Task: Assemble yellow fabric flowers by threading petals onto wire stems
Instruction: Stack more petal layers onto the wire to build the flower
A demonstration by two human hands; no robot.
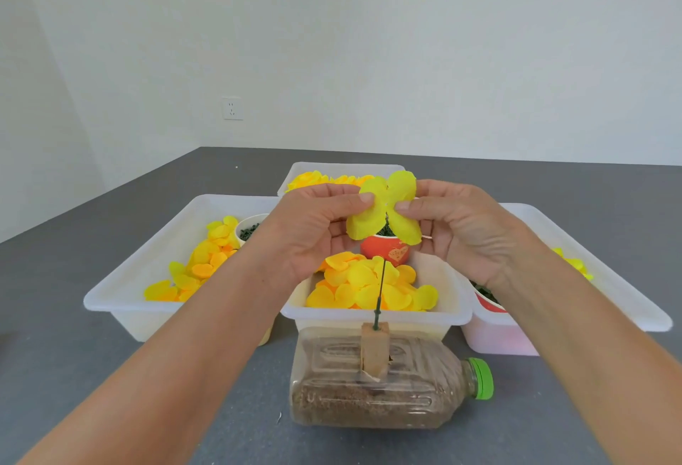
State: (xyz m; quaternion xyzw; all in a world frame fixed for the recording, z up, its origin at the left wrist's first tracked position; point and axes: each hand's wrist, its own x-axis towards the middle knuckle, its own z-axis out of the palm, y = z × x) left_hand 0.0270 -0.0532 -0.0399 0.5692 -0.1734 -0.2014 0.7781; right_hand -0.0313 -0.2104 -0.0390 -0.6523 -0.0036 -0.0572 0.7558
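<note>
Evidently early in assembly: I see the left hand (313,221) and right hand (457,225) each pinching one side of a yellow petal piece (383,212) between thumb and fingers, held above the bare green wire stem (380,289), which stands upright in a block on a sand-filled bottle (387,383); I judge threading not yet begun. Loose yellow-orange petals fill the centre tray (372,315) and left tray (121,302), a red cup (385,252) holds dark green bits, and the far tray (295,177) holds what look like finished flowers.

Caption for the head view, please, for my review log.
Both hands, left hand and right hand, pinch a yellow petal piece above the green wire stem standing in a bottle-mounted block.
</note>
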